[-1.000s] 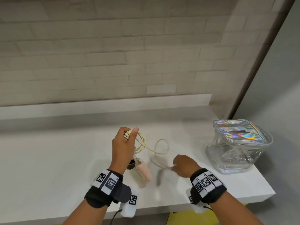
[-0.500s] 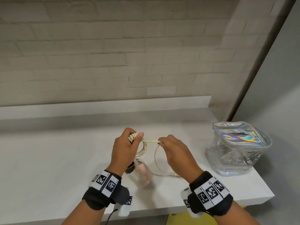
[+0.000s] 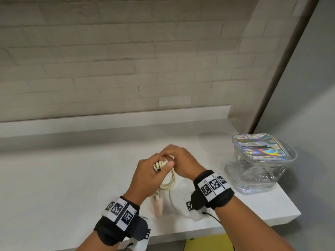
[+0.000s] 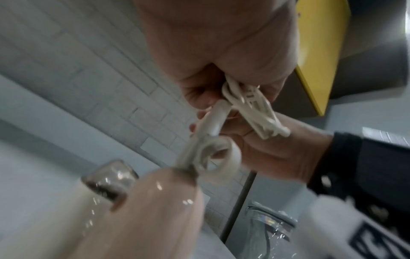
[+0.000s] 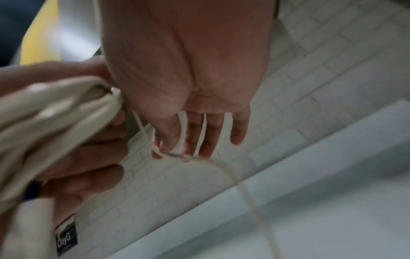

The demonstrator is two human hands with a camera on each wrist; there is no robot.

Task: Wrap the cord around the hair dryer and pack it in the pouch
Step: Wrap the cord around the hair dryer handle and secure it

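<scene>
My left hand (image 3: pixel 154 172) grips a bunch of cream cord coils (image 3: pixel 160 164) above the white counter. The pink hair dryer (image 3: pixel 158 205) hangs below that fist; in the left wrist view its body (image 4: pixel 144 210) is close and blurred. My right hand (image 3: pixel 178 159) is against the far side of the coils, and in the right wrist view its thumb and fingertips (image 5: pixel 188 149) pinch the thin loose cord (image 5: pixel 250 203), which trails down to the counter. The clear pouch (image 3: pixel 259 165) with a holographic top stands to the right, apart from both hands.
The white counter (image 3: pixel 72 178) ends at a front edge near my wrists and a right edge just past the pouch. A low white ledge and a tiled wall run behind. Something yellow (image 3: pixel 204 241) sits below the counter's front edge.
My right hand rose from the counter with the loose cord and has come in against the coils in my left hand. The free loop has shrunk. The left hand has hardly moved.
</scene>
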